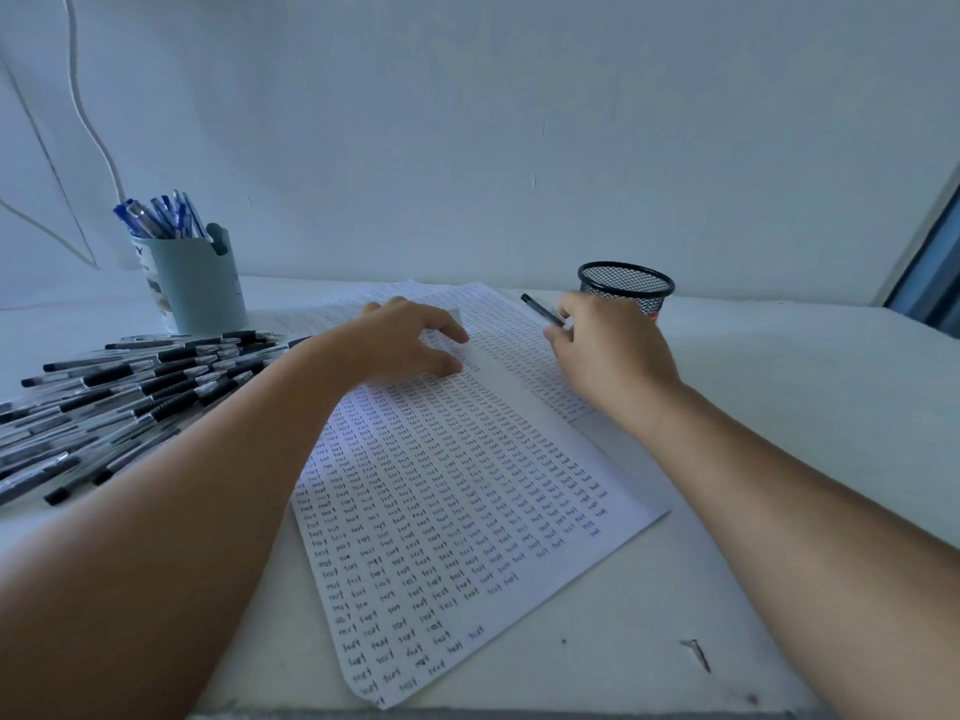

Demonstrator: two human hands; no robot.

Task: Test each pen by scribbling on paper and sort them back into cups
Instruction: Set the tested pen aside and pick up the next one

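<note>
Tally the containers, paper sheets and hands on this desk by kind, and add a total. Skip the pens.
Pale blue cup holding blue pens: 1
Black mesh cup: 1
Sheets of paper written over with "test", overlapping: at least 2
Hands, left hand touching the paper, right hand pinching a black pen: 2
Total: 6

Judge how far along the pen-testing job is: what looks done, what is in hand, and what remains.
Done: the top sheet is nearly filled with rows of "test", and blue pens stand in the pale cup.
In hand: the right hand holds a black pen near the mesh cup; the left hand rests on the paper.
Left: a large pile of black pens lies on the table, apparently untested.
</note>
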